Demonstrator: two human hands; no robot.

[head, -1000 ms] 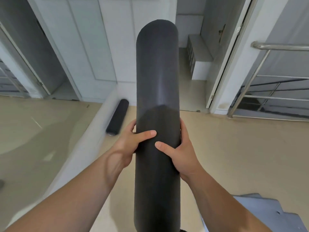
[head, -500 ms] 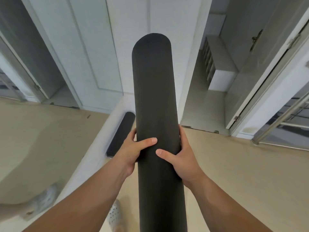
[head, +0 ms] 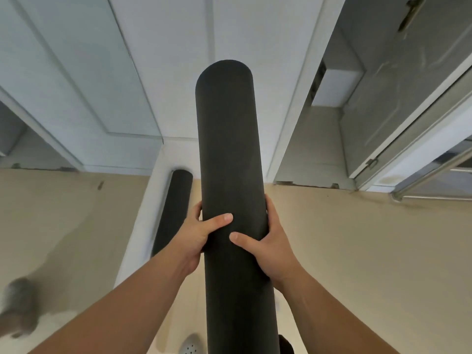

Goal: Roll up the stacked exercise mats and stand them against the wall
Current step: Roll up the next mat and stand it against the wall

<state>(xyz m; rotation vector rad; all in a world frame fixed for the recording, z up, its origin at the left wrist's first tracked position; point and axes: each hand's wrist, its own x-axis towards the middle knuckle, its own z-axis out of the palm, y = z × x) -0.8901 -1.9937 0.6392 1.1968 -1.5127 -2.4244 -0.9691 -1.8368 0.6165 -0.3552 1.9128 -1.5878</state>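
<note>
- Rolled mat (head: 229, 162): dark foam cylinder, held upright in front of the body, close to the white wall (head: 178, 60). Its lower end runs out of view.
- Left hand (head: 196, 236) and right hand (head: 273, 241) are both wrapped round the roll at mid-height, thumbs across the front and fingers curled behind.
- Handling, as judged: light, soft, slightly grippy, but prone to springing open. Hold mid-length, squeezing the loose edge shut.
- Second rolled mat (head: 173, 208): set along the wall, just left of the held one, apparently standing.
- Around: beige floor (head: 357, 251), open door (head: 398, 93) and steel railing (head: 434, 195) to the right, and a perforated shoe (head: 190, 346) near the base.
- Obstruction: the second roll could be knocked over when setting this one down.
</note>
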